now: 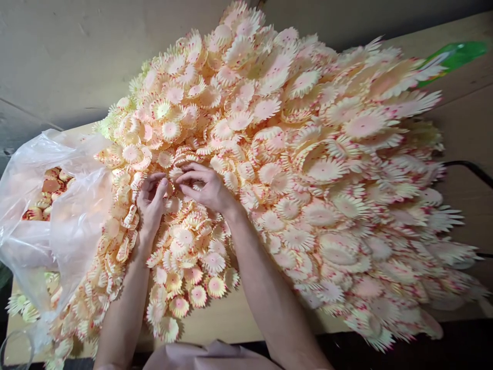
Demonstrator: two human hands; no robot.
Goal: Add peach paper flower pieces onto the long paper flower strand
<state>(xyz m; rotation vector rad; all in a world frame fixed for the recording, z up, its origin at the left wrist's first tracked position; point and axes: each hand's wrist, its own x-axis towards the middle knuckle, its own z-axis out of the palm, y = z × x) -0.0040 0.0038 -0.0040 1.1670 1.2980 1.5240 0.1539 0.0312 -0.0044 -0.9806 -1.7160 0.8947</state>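
A huge heap of cream and pink fabric flower petals [308, 154] covers most of the wooden table [215, 324]. My left hand [151, 203] and my right hand [206, 186] meet at the heap's near left side. The fingers of both hands are pinched together on a small petal piece [174, 174] between them. Loose petals [185, 288] lie between my forearms on the table.
A clear plastic bag [57, 216] with more pink pieces inside lies at the left. A green strip [454, 56] sticks out at the far right. A dark curved bar [473, 169] runs along the right edge. Pink cloth [208, 357] shows at the bottom.
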